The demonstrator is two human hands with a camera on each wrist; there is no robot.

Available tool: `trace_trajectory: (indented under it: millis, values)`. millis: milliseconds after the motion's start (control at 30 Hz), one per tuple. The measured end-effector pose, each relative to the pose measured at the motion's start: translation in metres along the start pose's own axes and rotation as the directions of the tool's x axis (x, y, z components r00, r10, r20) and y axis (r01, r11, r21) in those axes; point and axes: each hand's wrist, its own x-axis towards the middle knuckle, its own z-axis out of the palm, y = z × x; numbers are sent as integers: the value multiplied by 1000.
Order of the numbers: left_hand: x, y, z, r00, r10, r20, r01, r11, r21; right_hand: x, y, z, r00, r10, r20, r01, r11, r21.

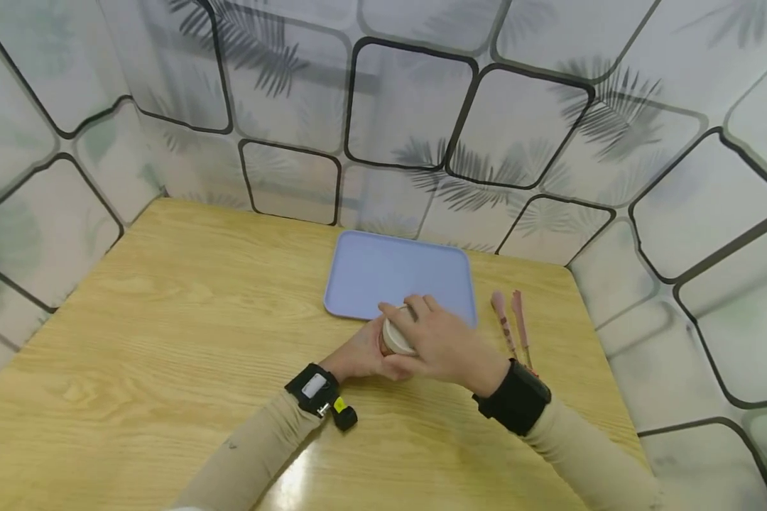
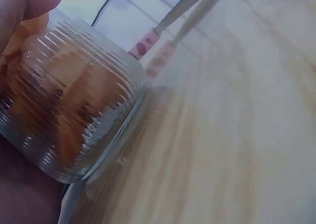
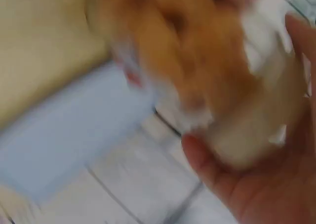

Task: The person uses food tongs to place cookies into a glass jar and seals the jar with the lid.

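A ribbed glass jar (image 2: 74,100) with orange-brown pieces inside is held up over the table, just in front of the tray. My left hand (image 1: 366,353) grips the jar's glass body from the left side. Over the jar's top, my right hand (image 1: 450,345) holds the cream-white lid (image 1: 396,342), its fingers curled round the rim. The lid (image 3: 261,120) sits at the jar's mouth in the right wrist view, which is blurred; whether it is tight or loose I cannot tell. Most of the jar is hidden by the hands in the head view.
A blue-lilac tray (image 1: 393,273) lies at the back of the wooden table (image 1: 185,319). To its right lie two slim pink utensils (image 1: 503,319) with spotted handles. Patterned white fabric walls (image 1: 409,106) stand along the back and sides.
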Motion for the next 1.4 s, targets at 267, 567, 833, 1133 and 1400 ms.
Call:
trace_trajectory:
  millis: [267, 567, 833, 1133, 1400]
  values:
    - [-1, 1, -9, 999, -31, 38, 31, 999, 9, 4, 18, 22, 970, -201, -138, 197, 980, -40]
    - [10, 8, -33, 942, -112, 317, 84, 991, 100, 11, 32, 7, 906, -423, -28, 424, 906, 20]
    - [10, 15, -39, 719, -285, 633, 261, 956, 134, 11, 18, -3, 696, -717, 32, 716, 692, -93]
    - [5, 21, -35, 774, -225, 592, 186, 974, 127, 11, 5, 12, 798, -601, -43, 583, 788, -198]
    - [1, 16, -24, 971, -55, 233, 55, 998, 5, 15, -9, 35, 939, -134, -316, 35, 953, -302]
